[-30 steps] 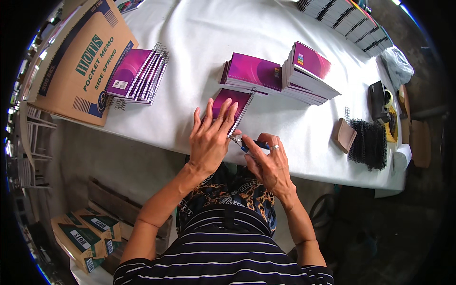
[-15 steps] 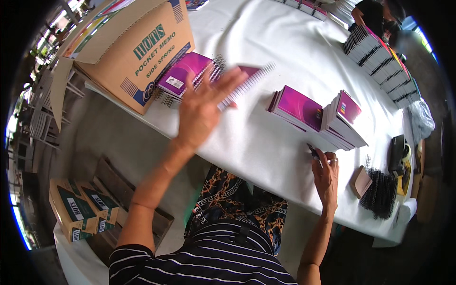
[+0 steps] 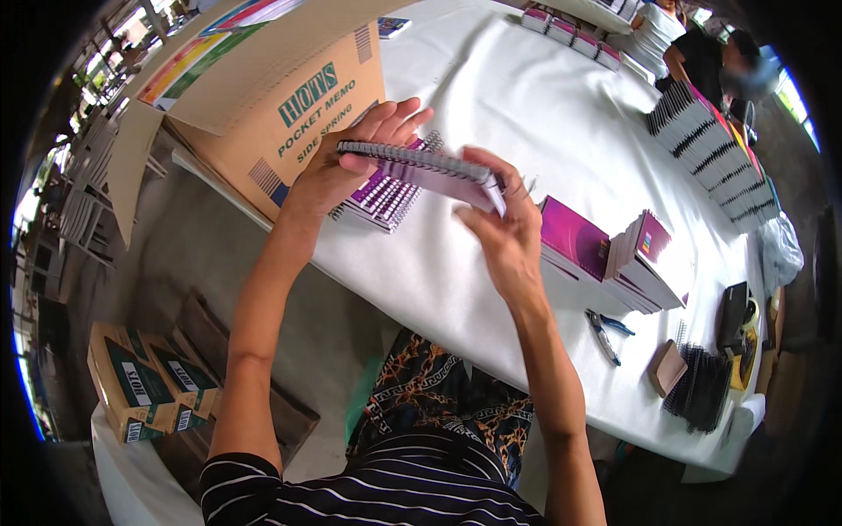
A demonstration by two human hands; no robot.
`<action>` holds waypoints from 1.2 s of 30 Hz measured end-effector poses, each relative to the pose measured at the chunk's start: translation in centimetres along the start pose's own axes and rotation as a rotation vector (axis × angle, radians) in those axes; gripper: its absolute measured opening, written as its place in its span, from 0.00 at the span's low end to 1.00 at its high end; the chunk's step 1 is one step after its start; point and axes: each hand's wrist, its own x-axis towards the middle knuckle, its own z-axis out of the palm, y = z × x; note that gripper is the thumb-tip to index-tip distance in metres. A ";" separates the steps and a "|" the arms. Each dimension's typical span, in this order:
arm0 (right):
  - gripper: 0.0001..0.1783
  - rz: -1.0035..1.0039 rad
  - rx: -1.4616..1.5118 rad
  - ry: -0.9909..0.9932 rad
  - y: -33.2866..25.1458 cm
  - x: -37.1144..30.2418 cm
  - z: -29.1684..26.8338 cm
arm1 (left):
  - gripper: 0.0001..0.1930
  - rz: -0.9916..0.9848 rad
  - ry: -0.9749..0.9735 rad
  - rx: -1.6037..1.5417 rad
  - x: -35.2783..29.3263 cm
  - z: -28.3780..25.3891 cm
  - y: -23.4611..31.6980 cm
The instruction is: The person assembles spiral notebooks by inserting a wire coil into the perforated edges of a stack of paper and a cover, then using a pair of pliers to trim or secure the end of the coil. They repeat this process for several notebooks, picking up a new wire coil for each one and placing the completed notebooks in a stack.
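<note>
The left hand point(image 3: 338, 167) gripped a notebook point(image 3: 421, 167), long axis running just past three o'clock — to the right hand point(image 3: 507, 215), curled around the far end, contact unclear. A purple pile point(image 3: 392, 207) lay at five o'clock, nearer the left hand.

The pad point(image 3: 440, 181) is paper on a metallic spring point(image 3: 412, 157), the carton point(image 3: 256, 121) matt cardboard, the tablecloth point(image 3: 421, 285) smooth and sheeny, the bag point(image 3: 779, 250) crinkled plastic.
</note>
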 end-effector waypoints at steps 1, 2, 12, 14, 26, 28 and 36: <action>0.27 -0.033 -0.018 0.056 0.4 1.2 1.1 | 0.38 -0.057 0.085 0.007 0.1 -0.3 0.6; 0.21 -0.067 -0.037 0.115 0.9 2.5 2.0 | 0.38 -0.112 0.168 0.011 0.4 -0.3 1.3; 0.14 -0.579 -1.026 -0.281 6.7 3.9 2.5 | 0.31 -0.912 0.259 0.404 -1.8 -6.3 0.6; 0.12 -0.460 -1.127 -0.160 4.9 1.4 -1.1 | 0.30 -0.926 0.287 0.450 -2.4 -5.7 0.4; 0.26 -0.277 -1.761 0.139 4.7 -9.1 -14.7 | 0.23 -0.466 0.306 1.470 -0.7 2.1 2.2; 0.25 -0.252 -1.718 0.113 4.0 -9.0 -14.9 | 0.23 -0.266 0.250 1.444 -0.2 6.0 1.5; 0.22 -0.316 -1.341 0.456 0.0 -12.7 -6.5 | 0.57 -0.528 0.166 -0.317 -1.8 22.3 -2.5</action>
